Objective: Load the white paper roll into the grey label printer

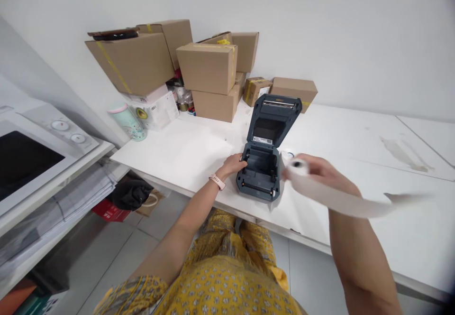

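Observation:
A dark grey label printer [259, 180] stands on the white table with its lid [273, 118] raised and its inner bay exposed. At the printer's left edge is my left hand [234, 163], its fingers closed on the side of the body. To the right of the printer my right hand [322, 170] grips a small roll of white paper [298, 167]. A long loose strip [341, 200] trails from the roll to the right, blurred by motion. Part of the right hand's fingers is hidden behind the roll and strip.
Cardboard boxes [209, 68] are stacked along the wall behind the printer. A mint-green tumbler [130, 121] and a white box [159, 111] stand at the table's left end. On the far left a microwave [42, 149] sits on a shelf. The table's front edge [291, 233] runs before me.

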